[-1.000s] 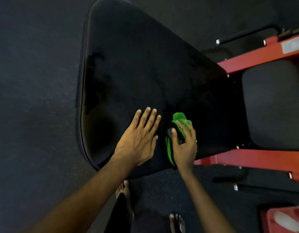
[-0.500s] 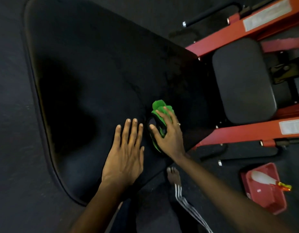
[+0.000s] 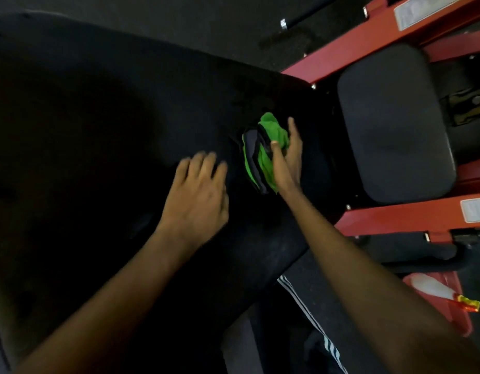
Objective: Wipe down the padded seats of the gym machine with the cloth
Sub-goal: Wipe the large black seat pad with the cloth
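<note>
A large black padded back pad [image 3: 125, 125] fills the left and middle of the view. A bunched green and dark cloth [image 3: 260, 152] lies on its right part. My right hand [image 3: 287, 157] presses on the cloth's right side, thumb on top and fingers stretched along it. My left hand [image 3: 198, 195] rests palm-down on the pad just left of the cloth, fingers slightly apart and blurred. A smaller grey padded seat [image 3: 395, 125] sits to the right between the machine's red frame bars [image 3: 395, 217].
A black handle bar [image 3: 422, 256] sticks out below the lower red bar. A red tray [image 3: 454, 317] holding a white spray bottle [image 3: 433, 290] stands on the dark floor at the lower right. My leg in striped trousers [image 3: 314, 325] is below the pad's edge.
The view has swung closer and to the left over the pad. My right hand has turned onto its side against the cloth, and my left hand has drifted slightly along the pad.
</note>
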